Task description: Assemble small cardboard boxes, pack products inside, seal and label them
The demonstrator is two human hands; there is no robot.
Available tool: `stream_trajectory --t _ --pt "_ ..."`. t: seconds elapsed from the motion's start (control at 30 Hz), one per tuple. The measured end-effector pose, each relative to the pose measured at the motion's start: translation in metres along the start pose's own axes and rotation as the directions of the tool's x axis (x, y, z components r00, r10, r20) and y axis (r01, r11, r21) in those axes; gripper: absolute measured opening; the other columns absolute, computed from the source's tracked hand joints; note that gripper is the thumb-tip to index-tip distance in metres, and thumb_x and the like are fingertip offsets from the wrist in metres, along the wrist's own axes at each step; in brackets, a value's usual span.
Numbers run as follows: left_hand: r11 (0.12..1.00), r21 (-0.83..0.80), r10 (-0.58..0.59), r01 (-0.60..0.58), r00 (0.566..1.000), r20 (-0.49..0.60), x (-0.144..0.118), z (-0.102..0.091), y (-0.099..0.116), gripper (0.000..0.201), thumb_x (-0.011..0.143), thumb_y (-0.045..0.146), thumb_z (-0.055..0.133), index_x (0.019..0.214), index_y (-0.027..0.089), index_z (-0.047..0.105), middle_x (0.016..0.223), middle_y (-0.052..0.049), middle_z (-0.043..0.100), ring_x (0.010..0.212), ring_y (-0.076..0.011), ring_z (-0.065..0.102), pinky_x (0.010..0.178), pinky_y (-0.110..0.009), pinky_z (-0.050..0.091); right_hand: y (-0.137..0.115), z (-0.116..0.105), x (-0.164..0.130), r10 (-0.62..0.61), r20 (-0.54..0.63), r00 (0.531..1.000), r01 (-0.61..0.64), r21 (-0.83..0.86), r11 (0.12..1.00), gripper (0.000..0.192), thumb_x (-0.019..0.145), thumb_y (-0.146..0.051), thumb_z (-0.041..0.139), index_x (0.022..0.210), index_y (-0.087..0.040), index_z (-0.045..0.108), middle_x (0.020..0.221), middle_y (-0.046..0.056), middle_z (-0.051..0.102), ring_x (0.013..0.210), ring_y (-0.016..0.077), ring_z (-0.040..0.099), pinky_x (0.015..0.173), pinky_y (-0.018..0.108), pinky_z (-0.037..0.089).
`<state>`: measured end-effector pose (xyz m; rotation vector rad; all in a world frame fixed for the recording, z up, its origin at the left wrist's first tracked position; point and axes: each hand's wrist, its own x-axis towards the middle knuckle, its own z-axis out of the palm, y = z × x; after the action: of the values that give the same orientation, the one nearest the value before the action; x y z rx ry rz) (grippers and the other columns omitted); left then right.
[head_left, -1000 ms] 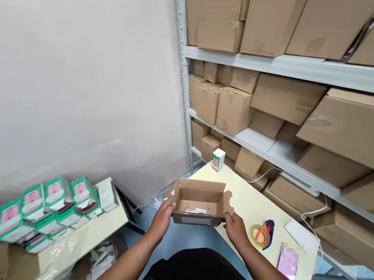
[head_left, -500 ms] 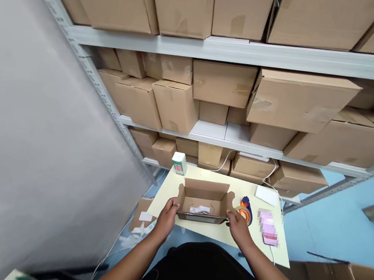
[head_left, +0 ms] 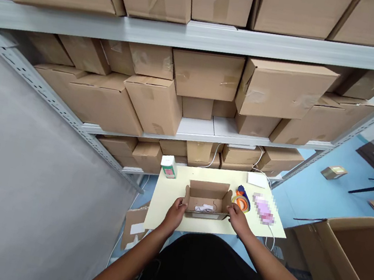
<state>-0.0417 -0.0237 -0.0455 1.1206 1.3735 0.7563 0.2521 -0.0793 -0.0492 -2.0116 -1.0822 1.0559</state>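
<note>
An open cardboard box sits over the front part of the pale yellow table, its flaps raised. Inside it lies a small white crumpled item with a thin cord beside it; its kind cannot be made out. My left hand grips the box's near left corner, thumb at the rim. At the near right corner, my right hand is closed on the cardboard in the same way. Just right of the box lies a tape dispenser, orange and dark blue, close to my right fingers.
A small white and green carton stands at the table's back left. To the right are a blurred pink item and a white flat object. Shelves full of boxes rise behind. A large open carton is at my right.
The camera view has turned to the right, showing more floor and the large carton. Both hands keep hold of the box, which looks little changed on the table.
</note>
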Motion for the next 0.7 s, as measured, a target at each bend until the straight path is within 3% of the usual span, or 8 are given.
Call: stream_trajectory --t 0.17,0.37,0.5,0.7 --pt "1.000 -0.005 -0.003 0.002 1.000 -0.026 0.012 0.012 -0.012 0.043 0.086 0.046 0.061 0.119 0.019 0.061 0.122 -0.014 0.071 0.114 -0.0291 0.068 0.102 -0.044 0.049 0.002 -0.004 0.021 -0.004 0.083 0.997 0.008 -0.041 0.999 0.050 0.091 -0.051 0.047 0.125 -0.019 0.065 0.115 0.011 0.073 0.108 0.0268 0.068 0.097 0.039 0.050" --pt "0.998 -0.034 -0.059 0.056 0.994 -0.087 0.011 0.018 -0.009 0.049 0.087 0.049 0.064 0.125 0.019 0.059 0.134 -0.017 0.065 0.125 -0.0296 0.062 0.102 -0.044 0.050 0.003 -0.017 0.030 -0.030 0.180 0.983 0.040 -0.051 0.998 0.051 0.095 -0.054 0.043 0.127 -0.020 0.065 0.120 0.010 0.073 0.113 0.0275 0.066 0.101 0.041 0.048" --pt "0.994 -0.070 -0.093 0.084 0.985 -0.143 0.005 0.007 -0.006 0.051 0.089 0.052 0.063 0.127 0.019 0.058 0.138 -0.017 0.062 0.126 -0.0287 0.061 0.098 -0.043 0.054 0.004 -0.028 0.032 0.022 0.179 0.984 -0.007 -0.088 0.996 0.063 0.093 -0.063 0.046 0.134 -0.018 0.062 0.134 0.014 0.068 0.126 0.0299 0.062 0.110 0.044 0.043" --pt "0.996 -0.061 -0.075 0.061 0.962 -0.262 0.017 -0.029 0.001 0.045 0.088 0.051 0.061 0.120 0.019 0.060 0.125 -0.014 0.067 0.116 -0.0272 0.065 0.091 -0.041 0.057 0.004 -0.039 0.035 0.035 0.151 0.988 -0.031 -0.034 0.999 0.066 0.092 -0.065 0.047 0.137 -0.019 0.061 0.143 0.014 0.062 0.125 0.0307 0.063 0.102 0.045 0.051"
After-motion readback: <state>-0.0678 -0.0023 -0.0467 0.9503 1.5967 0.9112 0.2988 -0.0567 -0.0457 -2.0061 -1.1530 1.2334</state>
